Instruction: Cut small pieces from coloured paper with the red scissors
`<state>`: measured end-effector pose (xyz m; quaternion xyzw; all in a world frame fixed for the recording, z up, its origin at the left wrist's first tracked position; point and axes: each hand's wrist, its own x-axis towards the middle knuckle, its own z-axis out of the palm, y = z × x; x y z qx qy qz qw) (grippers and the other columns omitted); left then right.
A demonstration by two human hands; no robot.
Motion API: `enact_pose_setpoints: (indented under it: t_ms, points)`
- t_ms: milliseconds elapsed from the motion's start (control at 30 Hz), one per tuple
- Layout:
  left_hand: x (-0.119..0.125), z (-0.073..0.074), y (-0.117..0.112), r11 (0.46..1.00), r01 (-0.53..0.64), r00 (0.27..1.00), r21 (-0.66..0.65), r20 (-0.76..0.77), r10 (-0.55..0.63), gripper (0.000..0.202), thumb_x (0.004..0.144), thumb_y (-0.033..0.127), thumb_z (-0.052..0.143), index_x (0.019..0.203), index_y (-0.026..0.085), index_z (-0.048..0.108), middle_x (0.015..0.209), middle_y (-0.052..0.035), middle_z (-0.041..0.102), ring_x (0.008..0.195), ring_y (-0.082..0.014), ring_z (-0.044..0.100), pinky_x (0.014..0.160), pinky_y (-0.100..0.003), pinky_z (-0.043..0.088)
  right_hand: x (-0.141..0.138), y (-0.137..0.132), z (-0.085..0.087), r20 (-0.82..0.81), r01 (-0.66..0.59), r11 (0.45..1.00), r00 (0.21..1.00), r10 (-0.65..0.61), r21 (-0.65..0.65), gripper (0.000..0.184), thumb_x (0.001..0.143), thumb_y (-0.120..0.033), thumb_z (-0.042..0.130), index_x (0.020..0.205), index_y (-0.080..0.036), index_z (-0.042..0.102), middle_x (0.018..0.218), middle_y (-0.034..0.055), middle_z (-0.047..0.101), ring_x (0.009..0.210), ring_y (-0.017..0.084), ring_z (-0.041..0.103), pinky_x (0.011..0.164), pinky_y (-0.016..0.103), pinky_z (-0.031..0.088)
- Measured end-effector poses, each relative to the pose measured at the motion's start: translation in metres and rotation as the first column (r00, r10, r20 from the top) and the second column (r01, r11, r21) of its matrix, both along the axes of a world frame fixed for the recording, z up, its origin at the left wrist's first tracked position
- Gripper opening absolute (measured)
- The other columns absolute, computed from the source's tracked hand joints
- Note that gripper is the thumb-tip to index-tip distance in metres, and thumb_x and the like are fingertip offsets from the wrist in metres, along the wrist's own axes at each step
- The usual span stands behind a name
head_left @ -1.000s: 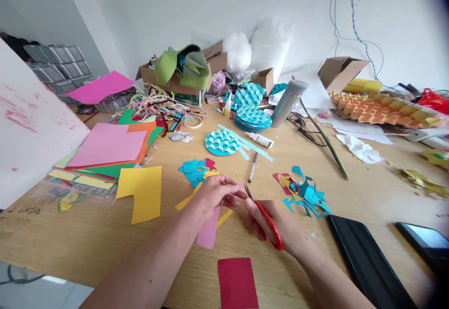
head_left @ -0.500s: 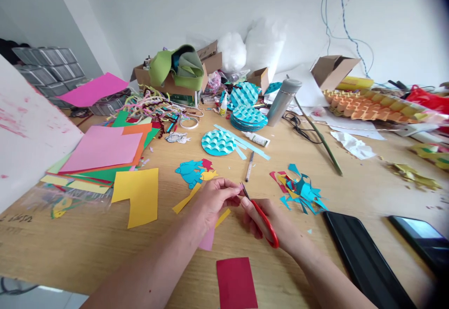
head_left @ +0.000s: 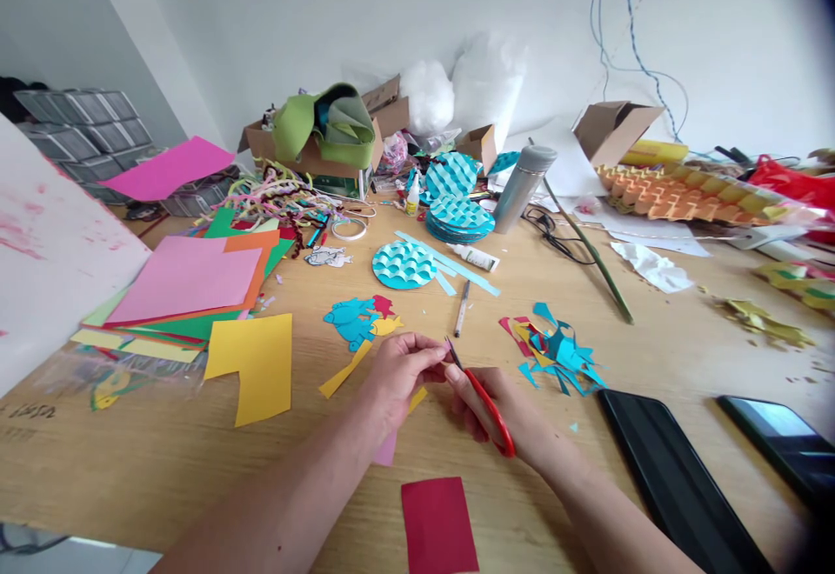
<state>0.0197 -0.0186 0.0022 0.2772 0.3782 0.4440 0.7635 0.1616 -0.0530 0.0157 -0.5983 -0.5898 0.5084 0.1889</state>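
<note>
My right hand (head_left: 479, 400) is closed round red-handled scissors (head_left: 492, 416), their blades pointing up and left. My left hand (head_left: 408, 370) pinches a small piece of pink paper (head_left: 447, 344), mostly hidden by the fingers, right at the scissor blades. Under my left wrist a larger pink paper (head_left: 384, 450) shows in part. Just beyond the hands lie blue paper fish (head_left: 352, 317), a yellow paper fish (head_left: 387, 325) and a small red one (head_left: 383, 305). A yellow strip (head_left: 343, 372) rests beside my left hand, and a dark red paper rectangle (head_left: 439, 524) lies in front of me.
Coloured paper sheets (head_left: 189, 278) and a cut yellow sheet (head_left: 261, 365) lie at left. Paper scraps (head_left: 561, 352), a black phone (head_left: 671, 478) and another device (head_left: 783, 443) are at right. Beyond stand a pen (head_left: 462, 309), scaled blue discs (head_left: 404, 264) and a metal flask (head_left: 524, 189).
The whole view has shifted slightly, so things sit a little further left. Both hands keep nearly the same pose, with the scissors still at the small pink paper.
</note>
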Motion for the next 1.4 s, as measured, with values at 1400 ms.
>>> enact_pose_setpoints:
  t_ms: [1400]
  points:
    - [-0.0021, 0.0001, 0.0006, 0.999, 0.041, 0.999, -0.034, 0.000, -0.041, 0.025, 0.054, 0.023, 0.080, 0.067, 0.011, 0.062, 0.068, -0.0041, 0.064, 0.061, -0.0120, 0.059, 0.064, -0.027, 0.046, -0.0003, -0.0021, -0.0004, -0.002, 0.096, 0.995, 0.995, -0.096, -0.012, 0.054, 0.079, -0.067, 0.046, 0.057, -0.018, 0.045, 0.041, -0.0043, 0.043, 0.034, 0.007, 0.041, 0.034, 0.018, 0.027]
